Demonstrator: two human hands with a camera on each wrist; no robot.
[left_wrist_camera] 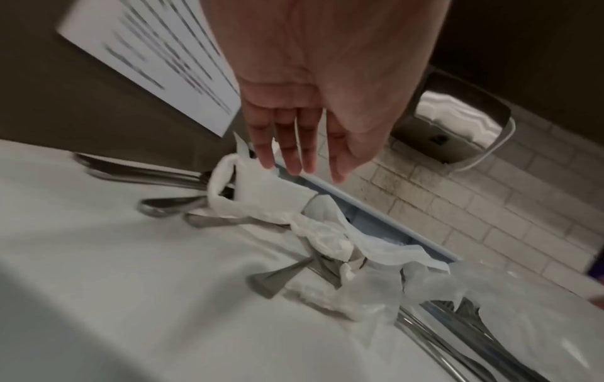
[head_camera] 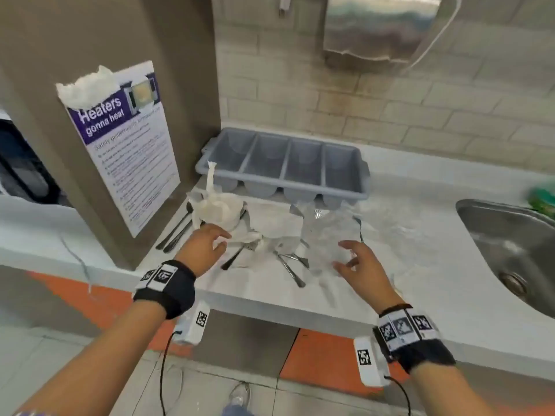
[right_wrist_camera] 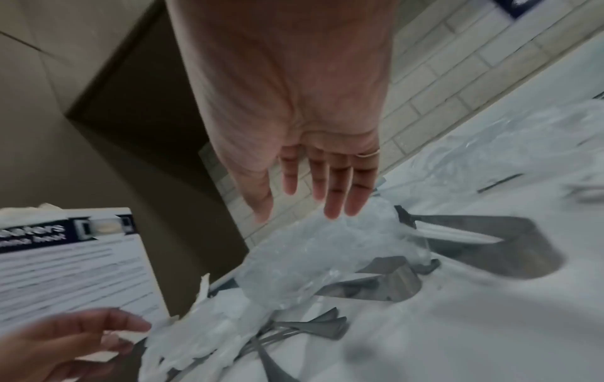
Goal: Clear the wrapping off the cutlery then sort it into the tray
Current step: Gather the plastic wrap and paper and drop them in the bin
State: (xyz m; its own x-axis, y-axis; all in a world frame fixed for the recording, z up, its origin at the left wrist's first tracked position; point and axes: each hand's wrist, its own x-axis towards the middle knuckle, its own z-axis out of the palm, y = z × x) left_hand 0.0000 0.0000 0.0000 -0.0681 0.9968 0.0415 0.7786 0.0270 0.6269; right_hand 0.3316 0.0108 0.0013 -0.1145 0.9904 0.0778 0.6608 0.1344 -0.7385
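Observation:
A grey four-compartment cutlery tray (head_camera: 365, 175) stands at the back of the white counter, and I see nothing in it. In front of it lie steel cutlery pieces (head_camera: 289, 270) under crumpled white paper wrapping (head_camera: 217, 210) and clear plastic film (head_camera: 326, 235). My left hand (head_camera: 210, 244) hovers open just in front of the white paper (left_wrist_camera: 261, 196), its fingers (left_wrist_camera: 291, 152) straight and apart from it. My right hand (head_camera: 357, 262) is open beside the clear film (right_wrist_camera: 326, 256), its fingers (right_wrist_camera: 336, 196) spread above it. More spoon handles (head_camera: 177, 232) lie at the left by the pillar.
A brown pillar with a printed notice (head_camera: 132, 145) stands at the left. A steel sink (head_camera: 510, 250) lies at the right, with a green object (head_camera: 543, 199) behind it. A paper towel dispenser (head_camera: 381, 28) hangs on the tiled wall. The counter's front edge is near my wrists.

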